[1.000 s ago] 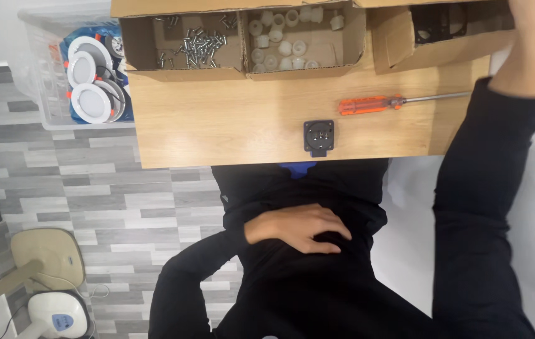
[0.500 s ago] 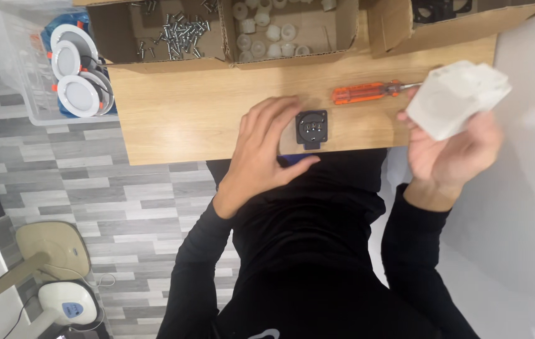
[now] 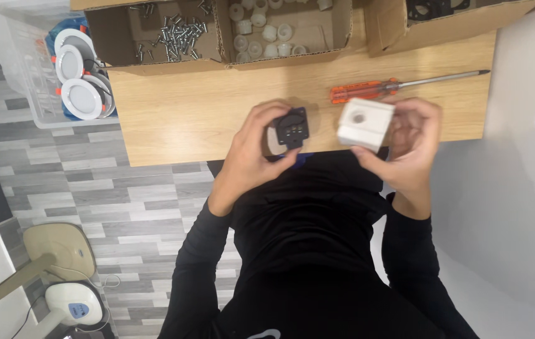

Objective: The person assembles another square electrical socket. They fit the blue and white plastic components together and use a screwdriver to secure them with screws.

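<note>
My left hand (image 3: pixel 252 157) grips a small black square part (image 3: pixel 292 128) with a round recess, held just above the near edge of the wooden table (image 3: pixel 186 113). My right hand (image 3: pixel 408 147) holds a white square housing (image 3: pixel 365 123) with a round hole in its face, close beside the black part but apart from it. An orange-handled screwdriver (image 3: pixel 368 90) lies on the table just behind both hands.
Cardboard boxes stand along the table's far edge: one with screws (image 3: pixel 167 31), one with white round pieces (image 3: pixel 261 34), one with black parts (image 3: pixel 434 9). A clear bin of round white lamps (image 3: pixel 73 75) sits on the floor at left. A white wall is at right.
My left hand has lifted the black part off the table. My right hand has brought the white housing down and leftward, close to the black part.
</note>
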